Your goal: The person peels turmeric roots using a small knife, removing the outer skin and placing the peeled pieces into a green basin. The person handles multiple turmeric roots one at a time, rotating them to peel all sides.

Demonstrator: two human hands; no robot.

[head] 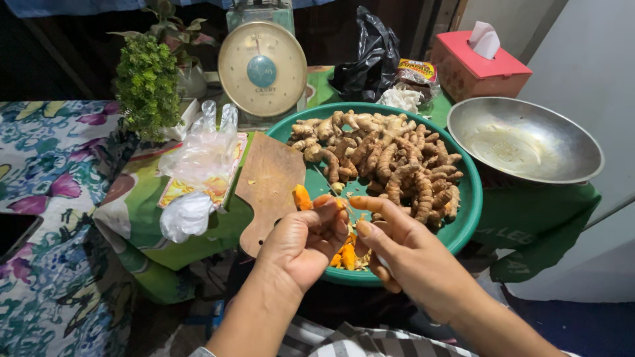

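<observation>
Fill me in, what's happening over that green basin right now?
A person is peeling turmeric over the green basin. The left hand holds a peeled orange piece at its fingertips; the right hand works against it, its tool hidden. Orange peelings lie below the hands, and a heap of unpeeled roots fills the basin's far side. A wooden cutting board leans on the rim, with a metal bowl and a dial scale nearby.

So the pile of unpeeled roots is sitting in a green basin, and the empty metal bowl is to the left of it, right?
Not quite. The head view shows the roots in the green basin, but the empty metal bowl is to its right.
</observation>
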